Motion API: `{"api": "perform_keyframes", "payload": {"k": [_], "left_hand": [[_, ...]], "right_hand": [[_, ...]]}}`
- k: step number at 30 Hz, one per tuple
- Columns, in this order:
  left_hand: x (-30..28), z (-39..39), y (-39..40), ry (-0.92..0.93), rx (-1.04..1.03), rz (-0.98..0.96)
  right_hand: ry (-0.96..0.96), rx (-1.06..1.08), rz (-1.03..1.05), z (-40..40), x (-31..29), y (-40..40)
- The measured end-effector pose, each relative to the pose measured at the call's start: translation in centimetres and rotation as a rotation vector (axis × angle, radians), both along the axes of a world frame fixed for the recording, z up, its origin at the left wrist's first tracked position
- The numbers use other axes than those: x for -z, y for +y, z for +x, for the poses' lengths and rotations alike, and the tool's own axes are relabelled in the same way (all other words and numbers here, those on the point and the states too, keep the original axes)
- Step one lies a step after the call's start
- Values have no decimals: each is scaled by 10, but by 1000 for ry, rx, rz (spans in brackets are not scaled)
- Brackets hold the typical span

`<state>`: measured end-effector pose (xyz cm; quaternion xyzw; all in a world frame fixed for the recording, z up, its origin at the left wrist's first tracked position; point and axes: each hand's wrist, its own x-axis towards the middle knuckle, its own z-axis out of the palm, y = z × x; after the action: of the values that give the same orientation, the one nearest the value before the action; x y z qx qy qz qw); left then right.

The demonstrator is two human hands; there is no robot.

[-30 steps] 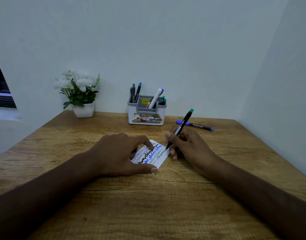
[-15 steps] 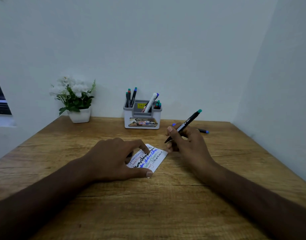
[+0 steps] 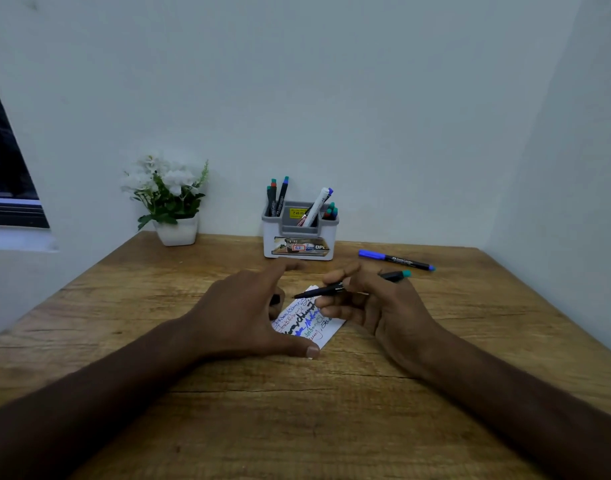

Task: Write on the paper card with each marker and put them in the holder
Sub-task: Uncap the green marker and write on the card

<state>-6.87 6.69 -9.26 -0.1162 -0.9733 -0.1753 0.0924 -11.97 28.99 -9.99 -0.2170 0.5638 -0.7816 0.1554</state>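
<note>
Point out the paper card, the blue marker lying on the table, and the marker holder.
paper card (image 3: 326,332), head view, on its bare white right edge.
blue marker (image 3: 397,260), head view, on the middle of its black barrel.
marker holder (image 3: 271,242), head view, on its white front wall, left of the label.

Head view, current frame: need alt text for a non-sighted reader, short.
A person's right hand holds a green-capped marker level above a scribbled paper card on a wooden table, while the left hand spreads open beside the card. Behind stand a marker holder, a loose blue marker and a potted white flower.
</note>
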Motion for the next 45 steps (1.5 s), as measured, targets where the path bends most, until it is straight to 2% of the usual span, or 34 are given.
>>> {"api": "perform_keyframes", "payload": {"k": [4,14,19,21,35,40,45], "left_hand": [[0,-1,0,6,12,21],[2,-1,0,-28,-5,-13],[0,1,2,4,4,7],[0,2,4,43,21,15],[1,-1,12,74,80,73],[1,-3,7,209,112,-133],[-3,-2,-14,85,233,-180]], "right_hand": [[67,39,46,0,2,-1],[139,-27,111,0,5,-2],[433,77,413,3,5,-4],[470,78,422,4,8,-8],[418,142,423,11,7,-17],[391,127,366,8,7,-16],[263,0,358,8,9,-16]]}}
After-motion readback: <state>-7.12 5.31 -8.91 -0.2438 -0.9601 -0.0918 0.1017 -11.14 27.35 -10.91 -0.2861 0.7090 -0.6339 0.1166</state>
